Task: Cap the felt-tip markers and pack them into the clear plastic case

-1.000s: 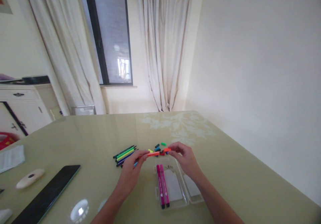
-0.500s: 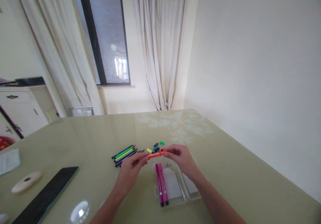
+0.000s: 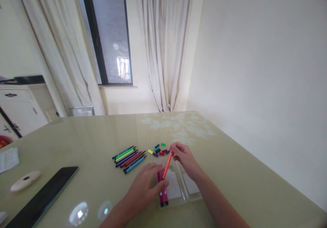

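An orange marker (image 3: 167,165) slants over the clear plastic case, its upper end pinched in the fingers of my right hand (image 3: 184,158). My left hand (image 3: 146,183) is by the marker's lower end, thumb and fingers apart; whether they touch it I cannot tell. Below them, two magenta markers (image 3: 166,197) lie side by side in the clear case (image 3: 182,187), partly covered by my left hand. Beyond my left hand, several uncapped markers (image 3: 129,159) in green, yellow, blue, red and black lie in a row. Several loose caps (image 3: 157,150) are scattered near my right hand.
On the left of the table lie a black tablet (image 3: 44,195), a whitish oval object (image 3: 25,181) and a pale folded cloth (image 3: 9,159). The table (image 3: 250,180) meets a white wall on the right. Curtains and a window stand behind.
The orange marker has swung from nearly level to a steep slant over the case. My left hand has come off its end and moved right and nearer, its fingers spreading.
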{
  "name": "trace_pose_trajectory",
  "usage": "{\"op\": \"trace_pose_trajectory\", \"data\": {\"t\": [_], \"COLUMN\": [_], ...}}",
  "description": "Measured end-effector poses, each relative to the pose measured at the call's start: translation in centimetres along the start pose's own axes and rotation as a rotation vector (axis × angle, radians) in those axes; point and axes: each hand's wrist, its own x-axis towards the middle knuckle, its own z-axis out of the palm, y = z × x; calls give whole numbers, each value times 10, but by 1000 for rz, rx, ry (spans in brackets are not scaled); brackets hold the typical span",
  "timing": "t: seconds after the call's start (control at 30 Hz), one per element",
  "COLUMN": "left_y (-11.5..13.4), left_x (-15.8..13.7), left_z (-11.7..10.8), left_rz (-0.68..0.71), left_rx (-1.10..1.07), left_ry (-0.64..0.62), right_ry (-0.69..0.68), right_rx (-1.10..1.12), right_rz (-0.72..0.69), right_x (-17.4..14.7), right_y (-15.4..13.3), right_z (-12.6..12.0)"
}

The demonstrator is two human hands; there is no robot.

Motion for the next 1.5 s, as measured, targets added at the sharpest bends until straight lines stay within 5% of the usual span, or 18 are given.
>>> {"op": "trace_pose_trajectory", "data": {"t": [0.17, 0.3, 0.47, 0.63, 0.97, 1.17, 1.37, 1.5], "left_y": [-9, -17, -19, -15, 3, 8, 8, 9], "left_x": [-10, -9, -7, -5, -5, -3, -2, -1], "left_z": [13, 13, 13, 11, 6, 5, 9, 10], "left_rz": [52, 13, -22, -6, 36, 14, -42, -44], "left_rx": [188, 194, 186, 166, 223, 256, 250, 250], "left_ry": [-196, -214, -245, -207, -193, -182, -174, -171], "right_ry": [-21, -101, -29, 13, -163, -107, 49, -89], "right_rx": [-142, -297, -536, -656, -828, -906, -1048, -1265], "right_rz": [116, 128, 48, -85, -81, -80, -188, -64], "right_x": [4, 1, -3, -6, -9, -11, 13, 41], "right_y": [7, 17, 30, 29, 16, 19, 14, 0], "right_z": [-18, 0, 19, 21, 20, 21, 18, 25]}}
